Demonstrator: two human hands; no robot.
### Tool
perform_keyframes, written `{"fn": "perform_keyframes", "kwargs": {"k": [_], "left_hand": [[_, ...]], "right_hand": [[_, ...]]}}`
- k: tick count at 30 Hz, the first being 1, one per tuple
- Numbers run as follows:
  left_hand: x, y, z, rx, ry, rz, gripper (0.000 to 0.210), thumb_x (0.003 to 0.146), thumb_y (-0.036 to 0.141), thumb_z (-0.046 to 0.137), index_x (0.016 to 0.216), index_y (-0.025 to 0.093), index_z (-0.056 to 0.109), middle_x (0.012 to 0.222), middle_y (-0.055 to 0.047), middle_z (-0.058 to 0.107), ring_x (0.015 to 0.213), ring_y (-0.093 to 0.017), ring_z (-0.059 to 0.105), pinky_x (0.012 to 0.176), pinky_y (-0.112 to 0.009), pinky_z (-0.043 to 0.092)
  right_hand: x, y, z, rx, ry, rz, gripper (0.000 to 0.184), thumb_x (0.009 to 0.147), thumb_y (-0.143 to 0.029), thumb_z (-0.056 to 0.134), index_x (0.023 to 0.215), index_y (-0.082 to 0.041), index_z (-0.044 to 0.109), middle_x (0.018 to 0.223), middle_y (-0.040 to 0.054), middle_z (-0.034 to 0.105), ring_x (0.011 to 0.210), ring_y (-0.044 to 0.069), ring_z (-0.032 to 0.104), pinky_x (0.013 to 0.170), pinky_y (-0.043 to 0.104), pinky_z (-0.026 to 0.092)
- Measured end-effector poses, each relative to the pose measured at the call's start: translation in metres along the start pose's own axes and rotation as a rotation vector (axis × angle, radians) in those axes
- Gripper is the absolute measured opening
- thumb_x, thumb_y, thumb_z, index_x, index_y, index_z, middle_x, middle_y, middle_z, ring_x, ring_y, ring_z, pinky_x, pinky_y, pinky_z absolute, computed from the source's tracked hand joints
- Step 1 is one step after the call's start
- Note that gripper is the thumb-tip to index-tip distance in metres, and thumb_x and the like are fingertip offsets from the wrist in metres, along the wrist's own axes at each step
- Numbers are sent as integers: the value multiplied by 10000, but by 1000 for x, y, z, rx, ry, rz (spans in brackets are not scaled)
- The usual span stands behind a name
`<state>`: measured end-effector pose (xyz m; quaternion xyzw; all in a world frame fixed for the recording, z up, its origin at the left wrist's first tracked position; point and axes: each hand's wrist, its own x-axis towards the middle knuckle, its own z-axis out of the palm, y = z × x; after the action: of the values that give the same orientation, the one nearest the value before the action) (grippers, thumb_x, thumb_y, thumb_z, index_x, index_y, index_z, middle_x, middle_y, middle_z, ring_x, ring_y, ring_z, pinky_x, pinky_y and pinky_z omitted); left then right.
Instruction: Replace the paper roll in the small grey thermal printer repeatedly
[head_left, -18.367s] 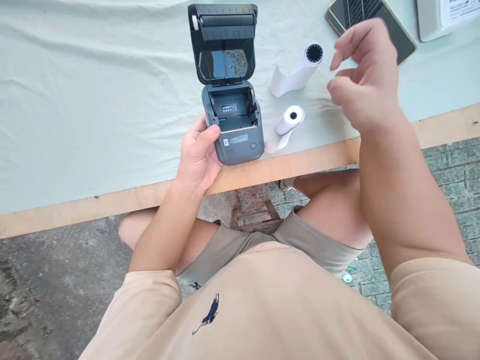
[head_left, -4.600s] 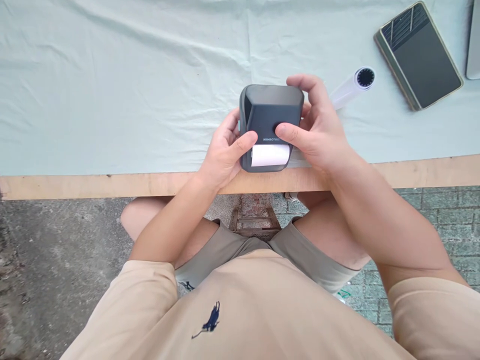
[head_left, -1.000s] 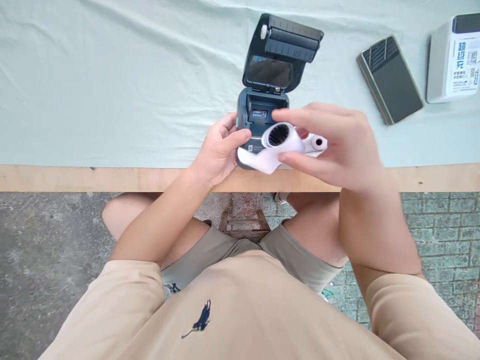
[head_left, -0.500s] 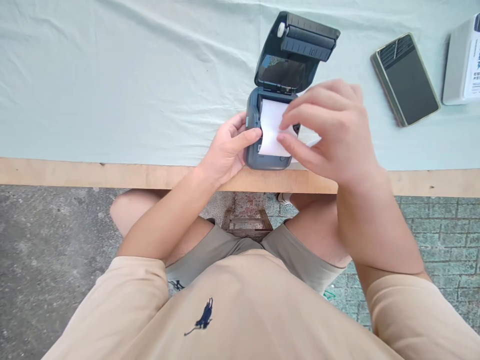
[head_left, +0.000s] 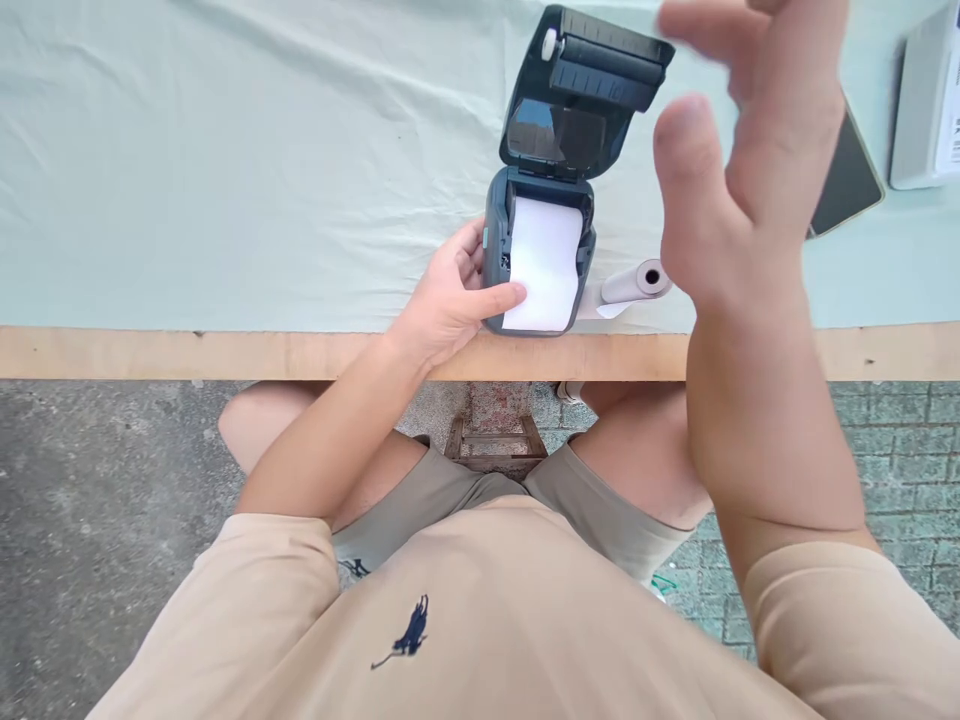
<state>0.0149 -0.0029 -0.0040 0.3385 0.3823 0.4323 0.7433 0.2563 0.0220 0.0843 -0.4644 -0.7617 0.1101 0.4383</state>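
A small dark grey label printer (head_left: pixel 496 225) stands near the table's front edge with its lid (head_left: pixel 577 95) tipped back open. White paper (head_left: pixel 544 262) fills its bay and hangs over the front. My left hand (head_left: pixel 450 300) grips the printer's left side, thumb on the paper's lower corner. My right hand (head_left: pixel 739 160) is raised above the table right of the printer, fingers spread, holding nothing. A thin paper roll (head_left: pixel 636 282) lies just right of the printer.
A pale green cloth (head_left: pixel 225 180) covers the table, whose wooden front edge (head_left: pixel 187 352) is bare. A dark phone-like device (head_left: pixel 847 185) lies at the far right, partly behind my right hand. A white box (head_left: pixel 926 100) stands at the right edge.
My right hand has let go of the paper and lifted up and to the right. The paper now lies flat over the printer's front. My left hand still holds the printer.
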Motion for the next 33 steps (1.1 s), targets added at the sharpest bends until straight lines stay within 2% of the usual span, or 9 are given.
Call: {"fn": "perform_keyframes", "kwargs": {"k": [4, 7, 10, 14, 16, 19, 24, 30, 33], "left_hand": [[1, -2, -3, 24, -12, -3, 857, 605, 598, 1303, 1260, 306, 833, 1407, -71, 929, 1685, -474, 796, 1290, -527, 768], [8, -7, -11, 62, -26, 27, 904, 635, 628, 1272, 1350, 313, 818, 1475, -90, 910, 1739, -492, 751, 1328, -563, 747], [15, -11, -18, 141, -119, 64, 1016, 562, 620, 1265, 1398, 290, 791, 1590, -156, 882, 1807, -523, 680, 1347, -563, 732], [13, -3, -10, 47, -86, 31, 800, 708, 686, 1170, 1307, 290, 815, 1479, -134, 923, 1790, -493, 697, 1306, -561, 756], [7, 4, -1, -58, -55, -20, 639, 865, 810, 1036, 1159, 290, 810, 1360, -131, 942, 1798, -468, 689, 1339, -559, 742], [2, 13, 9, -3, 23, -65, 561, 1076, 852, 787, 1084, 292, 819, 1298, -126, 941, 1800, -447, 690, 1354, -549, 733], [0, 18, 17, -52, 91, -111, 487, 1127, 771, 756, 1048, 296, 826, 1238, -129, 949, 1806, -444, 685, 1400, -536, 715], [-1, 23, 27, -91, 94, -99, 397, 1210, 491, 562, 919, 287, 739, 1141, -125, 915, 1647, -363, 817, 1239, -437, 782], [-2, 24, 27, -62, 86, -112, 384, 1206, 478, 554, 909, 297, 717, 1083, -119, 874, 1489, -340, 873, 1053, -373, 792]], "right_hand": [[4, 1, 0, 30, -54, 127, 299, 1263, -447, 527, 1185, -325, 789, 1111, 63, 864, 1063, 308, 900, 1096, 480, 676], [9, 6, -5, -57, -356, 144, 207, 1161, -383, 688, 1322, -326, 805, 1456, 53, 925, 1386, 323, 887, 1278, 504, 658], [22, 16, -6, -116, -623, 147, 564, 1036, -486, 874, 1581, -364, 797, 1610, 12, 895, 1502, 396, 845, 1303, 560, 670], [32, 26, 2, -156, -802, 190, 843, 917, -505, 1024, 1710, -394, 760, 1293, 3, 914, 1172, 391, 882, 943, 550, 738], [32, 27, 6, -109, -801, 225, 826, 912, -496, 1054, 1686, -426, 772, 1247, -7, 900, 1106, 360, 872, 844, 510, 713], [27, 23, 11, -54, -762, 282, 752, 912, -487, 1083, 1611, -458, 807, 1300, -6, 904, 1155, 371, 875, 922, 519, 723], [25, 13, 14, -120, -761, 325, 843, 926, -421, 1070, 1711, -401, 764, 1498, 36, 887, 1366, 445, 854, 1155, 582, 691], [21, 25, 17, -59, -702, 241, 761, 883, -484, 1121, 1579, -426, 820, 1360, 0, 906, 1284, 399, 874, 1044, 528, 691], [21, 41, 15, -63, -712, 187, 842, 888, -574, 1104, 1653, -398, 797, 1334, 3, 903, 1261, 367, 869, 1040, 511, 693]]}}
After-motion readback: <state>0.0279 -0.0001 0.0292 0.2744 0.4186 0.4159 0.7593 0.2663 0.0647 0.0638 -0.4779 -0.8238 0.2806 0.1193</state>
